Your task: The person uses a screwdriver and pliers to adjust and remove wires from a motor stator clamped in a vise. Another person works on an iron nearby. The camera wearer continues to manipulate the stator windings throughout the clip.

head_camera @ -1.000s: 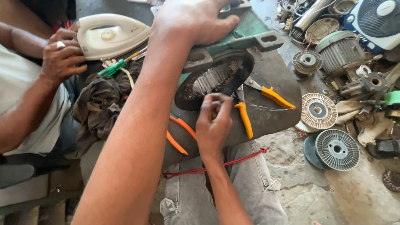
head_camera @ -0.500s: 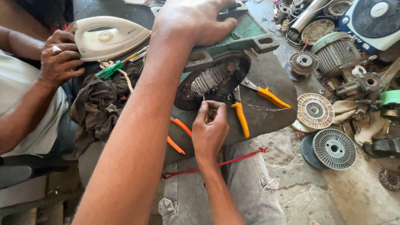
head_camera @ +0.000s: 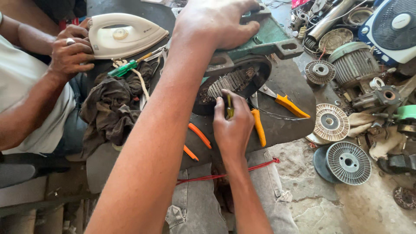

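My left hand (head_camera: 216,21) presses flat on top of a green motor housing (head_camera: 271,41) that lies on a dark board. The housing's open end shows grey stator windings (head_camera: 229,82). Just below that opening, my right hand (head_camera: 234,132) pinches a thin yellow-handled tool (head_camera: 229,108), its tip pointing up at the windings. Orange-handled pliers (head_camera: 286,104) lie on the board just right of this hand.
At left, another person's hands (head_camera: 69,52) hold a white clothes iron (head_camera: 125,34); a green screwdriver (head_camera: 123,69) and a dark rag (head_camera: 112,108) lie below it. Orange tool handles (head_camera: 199,135) and a red wire (head_camera: 216,177) are near my knees. Round motor covers (head_camera: 349,162), motor parts and a fan (head_camera: 390,26) crowd the floor at right.
My right hand's fingers, spread a second ago, have closed on the thin tool and the hand has shifted slightly right. My left hand and the other person's hands have stayed put.
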A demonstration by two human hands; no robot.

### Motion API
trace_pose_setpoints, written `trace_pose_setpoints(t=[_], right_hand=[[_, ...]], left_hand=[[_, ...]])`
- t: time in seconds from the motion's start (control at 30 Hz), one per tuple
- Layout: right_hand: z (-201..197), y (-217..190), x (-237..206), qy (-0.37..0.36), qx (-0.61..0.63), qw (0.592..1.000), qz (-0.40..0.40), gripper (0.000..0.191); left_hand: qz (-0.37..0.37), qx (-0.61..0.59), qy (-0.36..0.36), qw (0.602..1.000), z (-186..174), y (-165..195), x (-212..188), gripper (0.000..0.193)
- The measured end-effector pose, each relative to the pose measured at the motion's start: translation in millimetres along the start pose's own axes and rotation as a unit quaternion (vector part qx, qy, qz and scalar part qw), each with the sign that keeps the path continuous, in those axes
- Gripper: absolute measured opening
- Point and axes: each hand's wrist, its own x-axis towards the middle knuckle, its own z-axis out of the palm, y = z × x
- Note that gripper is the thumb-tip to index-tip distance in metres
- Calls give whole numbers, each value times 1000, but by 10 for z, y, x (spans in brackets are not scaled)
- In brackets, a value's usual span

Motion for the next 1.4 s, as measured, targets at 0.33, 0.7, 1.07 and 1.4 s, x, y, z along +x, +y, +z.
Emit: trace_pose_setpoints(t=[0.33,0.7,1.07,1.4], right_hand=[[-171,65,387,-210,-9,974,85,20],[-413,311,309,-261,56,963,34,18],[-267,506,18,-218,150,952,155,15],[-499,391,-124,-91,336,895,279,11]], left_hand=[[64,47,25,997,59,-10,74,55],[61,27,6,998,45,4,90,55],[66,49,1,997,57,55,135,54],[19,0,33,999,27,-88,-29,54]])
